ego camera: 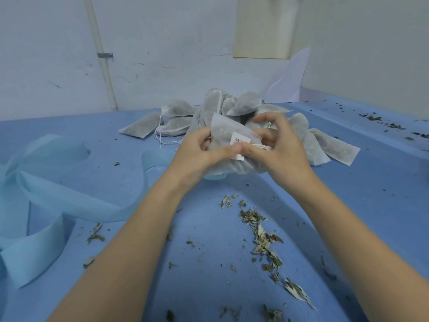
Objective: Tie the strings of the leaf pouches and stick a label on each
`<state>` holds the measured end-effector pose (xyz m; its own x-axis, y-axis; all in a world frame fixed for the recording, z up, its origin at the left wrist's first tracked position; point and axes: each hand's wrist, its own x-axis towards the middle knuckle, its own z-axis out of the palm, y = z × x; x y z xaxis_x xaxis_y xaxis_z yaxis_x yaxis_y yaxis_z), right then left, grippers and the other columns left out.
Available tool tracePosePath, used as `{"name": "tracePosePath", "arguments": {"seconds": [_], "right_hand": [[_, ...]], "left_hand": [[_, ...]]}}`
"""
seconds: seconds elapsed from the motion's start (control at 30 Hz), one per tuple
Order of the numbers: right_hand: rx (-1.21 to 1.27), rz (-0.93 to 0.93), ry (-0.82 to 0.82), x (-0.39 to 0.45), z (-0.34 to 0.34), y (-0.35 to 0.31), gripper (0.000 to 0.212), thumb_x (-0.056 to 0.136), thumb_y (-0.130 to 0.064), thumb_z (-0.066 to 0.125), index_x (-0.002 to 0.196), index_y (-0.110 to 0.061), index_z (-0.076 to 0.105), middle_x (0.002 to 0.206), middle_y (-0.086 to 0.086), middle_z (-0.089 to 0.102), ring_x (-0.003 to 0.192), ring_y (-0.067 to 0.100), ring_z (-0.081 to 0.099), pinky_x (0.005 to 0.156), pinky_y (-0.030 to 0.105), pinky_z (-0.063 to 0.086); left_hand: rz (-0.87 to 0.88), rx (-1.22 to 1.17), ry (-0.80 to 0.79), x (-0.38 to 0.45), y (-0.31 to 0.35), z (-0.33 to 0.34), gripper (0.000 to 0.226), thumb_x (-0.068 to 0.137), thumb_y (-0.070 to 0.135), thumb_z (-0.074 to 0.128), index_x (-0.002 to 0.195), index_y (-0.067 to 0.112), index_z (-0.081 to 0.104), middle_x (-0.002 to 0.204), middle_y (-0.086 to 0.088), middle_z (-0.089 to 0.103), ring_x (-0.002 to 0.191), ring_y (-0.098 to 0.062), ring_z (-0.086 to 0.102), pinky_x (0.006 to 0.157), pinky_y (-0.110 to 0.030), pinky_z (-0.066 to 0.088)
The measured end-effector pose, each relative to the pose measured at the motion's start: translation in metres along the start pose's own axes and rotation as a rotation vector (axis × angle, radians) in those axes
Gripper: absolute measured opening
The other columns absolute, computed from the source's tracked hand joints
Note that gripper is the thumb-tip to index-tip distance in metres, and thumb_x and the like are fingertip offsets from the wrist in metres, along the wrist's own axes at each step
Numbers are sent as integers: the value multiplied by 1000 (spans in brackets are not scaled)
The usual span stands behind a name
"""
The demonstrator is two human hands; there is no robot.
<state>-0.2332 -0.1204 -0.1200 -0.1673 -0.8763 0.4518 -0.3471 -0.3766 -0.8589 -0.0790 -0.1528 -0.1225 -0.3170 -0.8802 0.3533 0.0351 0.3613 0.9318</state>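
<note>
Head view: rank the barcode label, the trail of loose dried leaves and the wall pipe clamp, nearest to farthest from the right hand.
1. Barcode label: on the held pouch, at the right hand's thumb.
2. Loose dried leaves: on the blue surface, below the hand.
3. Pipe clamp: on the wall, far upper left.

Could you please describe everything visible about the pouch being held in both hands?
The pouch is a whitish, thin, see-through fabric bag with dark leaves showing inside. A white label with a barcode is on its front. Its white string sits bunched at the right side. The left hand holds its left edge, thumb pressing near the label; the right hand pinches at the string. It is held above the blue table, before the pile of pouches.
</note>
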Motion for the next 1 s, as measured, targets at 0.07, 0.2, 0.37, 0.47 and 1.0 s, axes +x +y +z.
{"name": "tracePosePath", "arguments": {"seconds": [0.07,0.2,0.37,0.47,1.0], "right_hand": [[26,37,6,1,-1,1,42,72,-19,82,103,-27,55,92,0,70,88,16,67,72,30,54],[188,61,-10,2,0,4,22,80,-21,75,99,-16,65,92,0,71,83,11,67,73,25,54],[190,42,172,2,5,7,12,75,-23,80,80,-23,70,78,-2,73,74,9,69,67,21,53],[151,3,213,1,8,8,9,76,-26,80,76,-28,71,80,-3,74,82,14,70,76,30,57],[555,356,91,1,30,20,46,75,-10,79,107,-16,47,112,11,63,96,26,68,79,37,58]], "left_hand": [[0,42,4,-1,-1,3,37,72,-4,74,108,-1,62,103,-15,70,91,-21,67,82,-31,55],[3,55,33,1,-2,7,41,67,-7,77,103,6,63,100,-10,70,87,-17,66,80,-29,55],[-39,-12,-20,1,-3,9,42,66,-8,76,105,-3,63,103,-18,70,90,-25,67,83,-39,54],[-45,-81,-28,3,-6,9,35,68,-10,74,100,1,65,94,-12,72,82,-21,69,74,-32,57],[-254,-217,610,10,-5,21,21,84,29,68,70,14,65,74,-4,68,75,-23,65,70,-32,53]]}}
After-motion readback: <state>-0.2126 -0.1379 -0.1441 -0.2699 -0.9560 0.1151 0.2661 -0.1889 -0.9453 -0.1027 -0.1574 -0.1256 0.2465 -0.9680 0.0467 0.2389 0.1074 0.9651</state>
